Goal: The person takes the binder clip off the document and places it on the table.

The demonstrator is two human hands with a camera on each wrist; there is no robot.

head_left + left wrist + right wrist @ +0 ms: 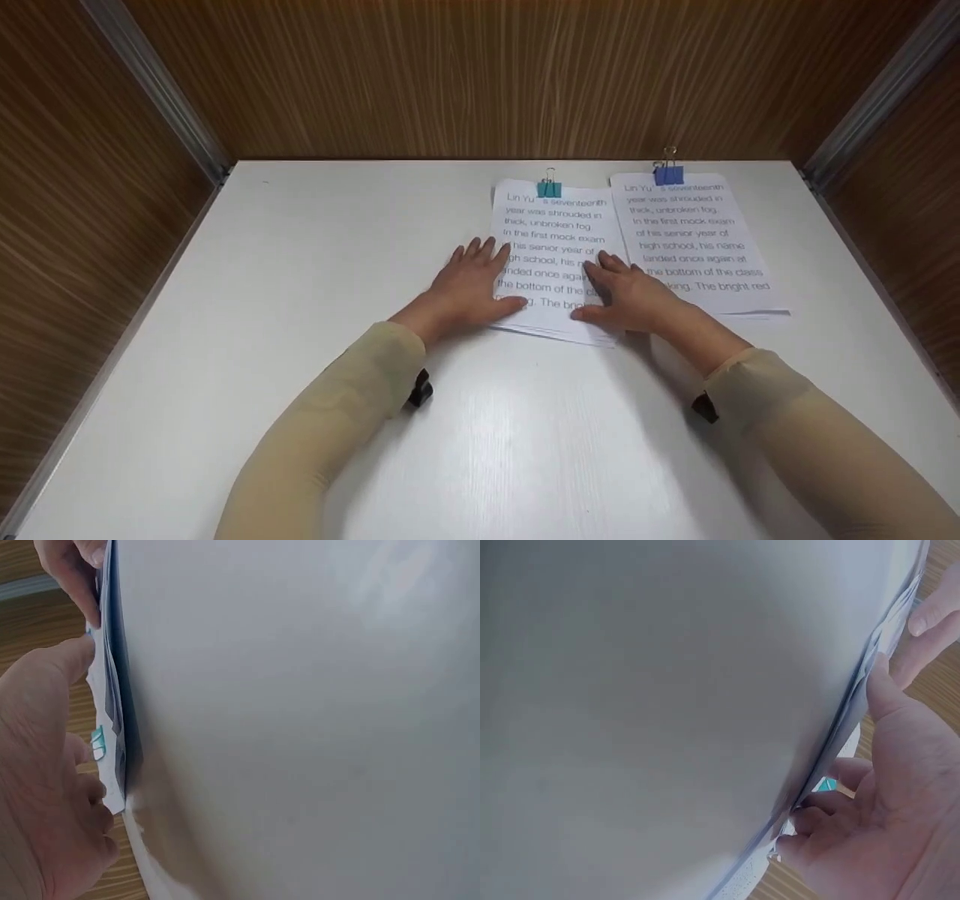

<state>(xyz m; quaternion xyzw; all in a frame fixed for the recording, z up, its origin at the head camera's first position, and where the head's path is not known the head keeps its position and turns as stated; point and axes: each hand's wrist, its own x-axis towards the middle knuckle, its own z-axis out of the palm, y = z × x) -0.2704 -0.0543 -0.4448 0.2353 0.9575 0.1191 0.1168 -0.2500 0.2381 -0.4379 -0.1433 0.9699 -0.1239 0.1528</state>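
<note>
A stack of printed paper sheets (pixel 551 259) lies on the white table, with a teal binder clip (pixel 549 189) at its top edge. My left hand (pixel 471 286) rests along its left side, fingers spread and thumb on the lower part of the page. On the opposite side my right hand (pixel 631 298) touches the right edge, its thumb also on the page. Both wrist views show the lower sheet edges slightly apart from one another. To the right lies a second printed stack (pixel 697 240) with a blue binder clip (pixel 669 175); the right hand covers part of its left edge.
The white table (pixel 480 442) runs back to a wood-grain panel (pixel 480 82). Similar panels with metal corner strips stand at left and right. A black strap piece (pixel 421 389) shows under the left sleeve, another (pixel 705 407) under the right.
</note>
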